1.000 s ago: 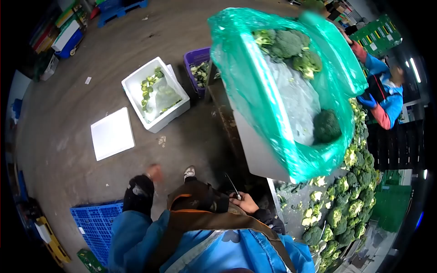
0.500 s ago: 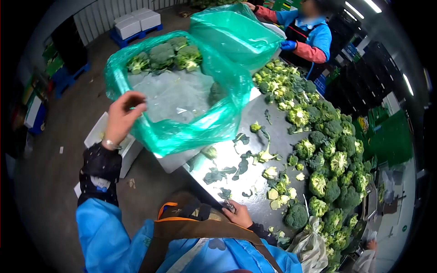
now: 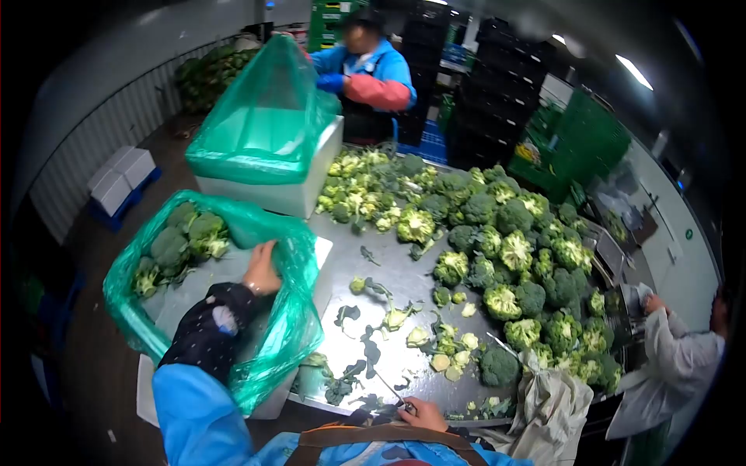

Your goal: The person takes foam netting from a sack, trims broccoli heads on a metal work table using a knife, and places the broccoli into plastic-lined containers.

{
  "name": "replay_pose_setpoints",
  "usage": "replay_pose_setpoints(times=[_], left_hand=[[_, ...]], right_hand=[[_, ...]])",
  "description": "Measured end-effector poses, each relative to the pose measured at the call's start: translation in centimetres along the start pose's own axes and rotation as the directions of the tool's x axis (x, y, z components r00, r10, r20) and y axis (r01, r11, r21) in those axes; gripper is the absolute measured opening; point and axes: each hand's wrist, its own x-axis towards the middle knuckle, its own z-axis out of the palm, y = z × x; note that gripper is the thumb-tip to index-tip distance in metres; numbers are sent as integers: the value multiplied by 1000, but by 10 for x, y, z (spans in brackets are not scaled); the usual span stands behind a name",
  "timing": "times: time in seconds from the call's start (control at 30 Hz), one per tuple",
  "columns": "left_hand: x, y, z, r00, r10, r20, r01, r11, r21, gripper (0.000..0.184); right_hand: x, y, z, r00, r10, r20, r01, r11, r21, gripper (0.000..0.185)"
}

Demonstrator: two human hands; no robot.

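Note:
My left hand (image 3: 263, 269) reaches into a white box lined with a green plastic bag (image 3: 303, 299), at its right inner side. Its fingers are partly hidden, and what it touches there cannot be made out. Several broccoli heads (image 3: 170, 248) lie at the far left inside the bag. Near the table's front edge, my right hand (image 3: 423, 415) is closed around the handle of a thin knife (image 3: 388, 386), whose blade points up and left. Leaf scraps (image 3: 371, 351) and cut stems are scattered just beyond it.
A big pile of broccoli (image 3: 517, 252) covers the table's right and back. Behind the boxes, a person in blue (image 3: 377, 66) handles a second green-bagged box (image 3: 256, 140). Another person in white (image 3: 676, 365) stands at the right. A crumpled sack (image 3: 548, 412) lies at the front edge.
The view has swung right towards the table. My left hand has moved from above the bagged box's near rim down into it. My right hand still holds the knife.

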Motion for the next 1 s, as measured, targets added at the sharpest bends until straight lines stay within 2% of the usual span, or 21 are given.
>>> replay_pose_setpoints(times=[0.03, 0.07, 0.1, 0.2, 0.27, 0.37, 0.4, 0.43, 0.5, 0.57, 0.6, 0.63, 0.67, 0.7, 0.73, 0.8, 0.83, 0.87, 0.93, 0.97, 1.0], left_hand=[[-6, 15, -4, 997, -74, -25, 73, 996, -46, 85], [-8, 15, -6, 998, -53, -41, 53, 999, -6, 85], [-8, 17, -10, 998, -34, -60, 36, 999, 37, 86], [-13, 46, -44, 981, -194, 25, 196, 968, -158, 88], [-19, 35, -53, 983, -178, -53, 174, 982, -72, 87], [-36, 15, -91, 963, -162, -214, 168, 986, 10, 86], [-42, 24, -117, 931, -333, -149, 323, 942, -86, 84], [-52, 43, -147, 870, -489, -70, 473, 865, -169, 82], [-77, 145, -179, 769, -639, 21, 560, 656, -506, 76], [-101, 141, -180, 840, -542, 13, 346, 518, -782, 69], [-111, 168, -175, 808, -590, -5, 306, 427, -851, 65], [-118, 198, -168, 843, -536, 33, 248, 334, -910, 59], [-135, 189, -158, 826, -555, 103, 244, 187, -951, 55], [-154, 177, -147, 807, -564, 176, 238, 38, -970, 51], [-162, 194, -126, 887, -360, 291, 311, -2, -950, 46], [-170, 199, -51, 827, -511, 235, 270, -6, -963, 60], [-148, 253, -20, 821, -507, 261, 332, 53, -942, 71], [-144, 257, 16, 834, -455, 312, 389, 82, -918, 77], [-135, 271, 71, 858, -415, 303, 451, 324, -832, 75], [-139, 259, 103, 937, -327, 123, 321, 666, -674, 70], [-136, 268, 115, 967, -246, 61, 237, 794, -560, 67]], right_hand=[[-5, 1, 3, 1000, -5, -16, 5, 1000, -16, 32], [-4, -21, -12, 990, 115, 84, -121, 990, 74, 32], [0, -5, -8, 989, 134, 54, -138, 988, 69, 32], [13, 7, -10, 1000, -13, 5, 13, 999, 35, 32], [21, 5, -16, 992, -125, 14, 125, 992, -12, 32], [22, 15, -33, 996, -86, 22, 86, 996, -30, 32], [22, 21, -38, 996, -88, -15, 88, 996, -7, 32], [22, 30, -41, 991, -119, -58, 120, 993, 20, 31], [17, 25, -50, 998, -19, -62, 30, 983, 180, 29], [26, 77, -18, 990, -74, -119, 97, 976, 194, 27], [27, 75, -19, 992, -53, -113, 80, 965, 249, 27], [28, 68, -23, 984, -100, -148, 140, 947, 288, 29], [30, 68, -23, 965, -151, -215, 205, 945, 255, 30], [31, 62, -32, 977, -116, -178, 156, 962, 225, 31], [32, 60, -35, 971, -95, -220, 148, 960, 238, 30], [35, 52, -43, 972, 43, -233, 60, 907, 417, 22], [35, 56, -45, 967, 69, -244, 53, 885, 462, 19], [34, 57, -47, 965, 145, -217, 0, 831, 556, 17], [27, 61, -58, 948, 229, -221, -34, 764, 644, 15], [24, 64, -62, 939, 233, -254, -15, 765, 644, 14], [22, 69, -64, 927, 216, -307, 43, 750, 660, 12]])
